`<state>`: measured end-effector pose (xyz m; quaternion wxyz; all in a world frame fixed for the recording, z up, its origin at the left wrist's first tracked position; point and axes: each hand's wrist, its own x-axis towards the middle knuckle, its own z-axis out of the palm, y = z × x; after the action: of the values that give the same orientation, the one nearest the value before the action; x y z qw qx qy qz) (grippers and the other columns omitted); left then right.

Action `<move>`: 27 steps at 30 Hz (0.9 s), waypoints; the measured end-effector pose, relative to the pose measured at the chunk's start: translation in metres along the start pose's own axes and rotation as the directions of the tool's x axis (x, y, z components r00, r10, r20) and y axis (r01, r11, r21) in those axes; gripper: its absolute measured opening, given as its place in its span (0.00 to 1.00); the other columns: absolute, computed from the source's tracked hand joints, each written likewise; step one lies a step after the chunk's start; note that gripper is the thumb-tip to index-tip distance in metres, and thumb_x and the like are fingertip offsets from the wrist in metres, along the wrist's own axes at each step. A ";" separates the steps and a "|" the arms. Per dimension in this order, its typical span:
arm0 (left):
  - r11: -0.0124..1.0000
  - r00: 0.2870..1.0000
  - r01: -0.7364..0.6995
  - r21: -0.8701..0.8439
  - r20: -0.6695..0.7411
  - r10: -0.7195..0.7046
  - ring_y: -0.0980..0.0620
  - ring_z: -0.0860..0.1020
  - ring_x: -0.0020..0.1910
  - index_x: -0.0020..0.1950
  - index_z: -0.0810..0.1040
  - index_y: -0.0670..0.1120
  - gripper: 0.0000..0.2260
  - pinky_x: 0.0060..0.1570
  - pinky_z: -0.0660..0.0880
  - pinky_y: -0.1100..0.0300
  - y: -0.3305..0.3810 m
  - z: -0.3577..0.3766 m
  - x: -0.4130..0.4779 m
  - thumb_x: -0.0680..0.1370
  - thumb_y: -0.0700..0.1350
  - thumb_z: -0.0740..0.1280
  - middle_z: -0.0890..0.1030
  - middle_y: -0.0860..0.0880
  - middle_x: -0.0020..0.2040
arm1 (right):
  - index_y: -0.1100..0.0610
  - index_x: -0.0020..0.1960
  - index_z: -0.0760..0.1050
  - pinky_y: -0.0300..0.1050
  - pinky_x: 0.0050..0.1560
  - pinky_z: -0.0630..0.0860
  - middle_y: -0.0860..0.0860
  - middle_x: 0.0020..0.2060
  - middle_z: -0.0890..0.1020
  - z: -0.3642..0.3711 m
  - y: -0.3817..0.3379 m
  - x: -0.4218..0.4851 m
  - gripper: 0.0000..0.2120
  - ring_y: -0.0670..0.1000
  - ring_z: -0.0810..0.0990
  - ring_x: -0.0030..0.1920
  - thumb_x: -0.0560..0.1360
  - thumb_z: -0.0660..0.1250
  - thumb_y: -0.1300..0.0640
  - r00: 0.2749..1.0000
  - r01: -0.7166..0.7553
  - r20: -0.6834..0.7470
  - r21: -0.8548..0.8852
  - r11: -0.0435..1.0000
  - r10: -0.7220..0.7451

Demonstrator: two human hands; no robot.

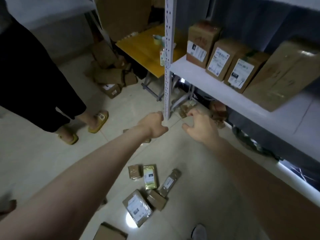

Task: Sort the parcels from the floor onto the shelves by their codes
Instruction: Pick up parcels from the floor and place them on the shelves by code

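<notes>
Several small parcels lie on the tiled floor below my arms: a brown labelled box, a yellow-green packet, a small brown packet and a long thin one. My left hand hangs by the shelf's perforated white post, fingers curled under, holding nothing I can see. My right hand is spread with bent fingers, empty, low in front of the bottom shelf space. On the white shelf stand three labelled cartons and a large taped box.
Another person in black trousers and yellow slippers stands at the left. A heap of brown parcels lies by a yellow folding table. Crumpled brown packets and a dark bag sit under the shelf.
</notes>
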<state>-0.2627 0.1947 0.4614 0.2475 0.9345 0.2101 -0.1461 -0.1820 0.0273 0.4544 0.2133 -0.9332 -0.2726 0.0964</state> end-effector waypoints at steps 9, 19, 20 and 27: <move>0.974 0.972 0.204 -0.097 0.137 -0.190 0.42 0.75 0.61 0.66 0.73 0.40 0.21 0.57 0.74 0.54 -0.092 0.129 -0.007 0.78 0.50 0.66 0.77 0.41 0.63 | 0.58 0.68 0.66 0.52 0.62 0.73 0.57 0.64 0.70 0.156 0.033 -0.058 0.27 0.61 0.75 0.62 0.74 0.70 0.47 0.904 -0.365 0.253 0.042 0.930 0.344; 0.915 0.929 0.338 -0.222 0.233 -0.287 0.41 0.75 0.62 0.66 0.72 0.40 0.19 0.54 0.72 0.55 -0.095 0.254 0.023 0.78 0.48 0.65 0.76 0.40 0.63 | 0.60 0.68 0.66 0.48 0.60 0.73 0.59 0.64 0.70 0.281 0.102 -0.065 0.27 0.61 0.75 0.63 0.74 0.68 0.49 0.708 -0.661 0.390 0.071 0.747 0.589; 0.915 0.929 0.336 -0.223 0.241 -0.282 0.41 0.75 0.62 0.65 0.73 0.40 0.19 0.52 0.71 0.56 -0.094 0.263 0.027 0.78 0.48 0.65 0.76 0.41 0.63 | 0.60 0.68 0.67 0.47 0.59 0.73 0.60 0.65 0.71 0.293 0.109 -0.064 0.27 0.61 0.75 0.64 0.74 0.67 0.49 0.680 -0.699 0.404 0.105 0.707 0.612; 0.895 0.934 0.332 -0.297 0.240 -0.266 0.41 0.75 0.60 0.64 0.73 0.40 0.18 0.55 0.73 0.54 -0.111 0.311 0.055 0.78 0.48 0.65 0.76 0.41 0.62 | 0.56 0.58 0.79 0.43 0.46 0.65 0.56 0.57 0.81 0.373 0.145 -0.045 0.16 0.59 0.74 0.63 0.76 0.62 0.50 0.619 -0.729 0.484 0.062 0.682 0.618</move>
<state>-0.3189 0.1373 0.1363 0.3953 0.8168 0.3483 -0.2349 -0.2616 0.0210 0.0601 0.2130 -0.8862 0.0757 0.4045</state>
